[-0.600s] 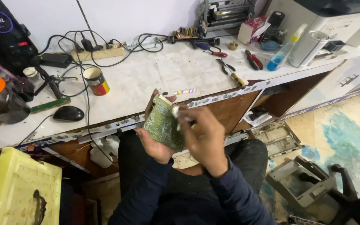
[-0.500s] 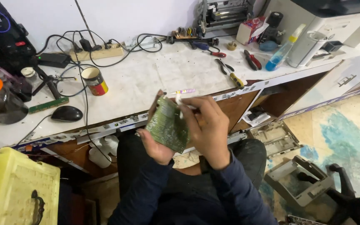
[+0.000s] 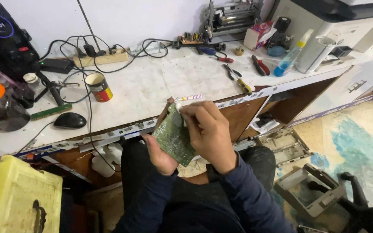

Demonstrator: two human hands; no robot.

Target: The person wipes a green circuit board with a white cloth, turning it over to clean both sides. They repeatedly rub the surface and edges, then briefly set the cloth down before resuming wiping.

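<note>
A green circuit board [image 3: 173, 137] is held upright over my lap, in front of the white workbench [image 3: 152, 86]. My left hand [image 3: 159, 151] grips the board from below and behind. My right hand [image 3: 210, 133] is closed on a small brush with a striped pink and white handle [image 3: 191, 98], its head pressed against the board's top edge. Dark blue sleeves cover both forearms.
On the bench: a black mouse [image 3: 70, 120], a painted tin can [image 3: 99, 86], a power strip with cables [image 3: 102, 57], pliers and screwdrivers [image 3: 238, 80], a blue spray bottle [image 3: 291, 58]. A yellow case [image 3: 16, 200] sits lower left. Grey printer parts [image 3: 309, 190] lie on the floor at right.
The right hand has shifted the brush a little along the board's top edge. The board has stayed in the left hand, tilted slightly.
</note>
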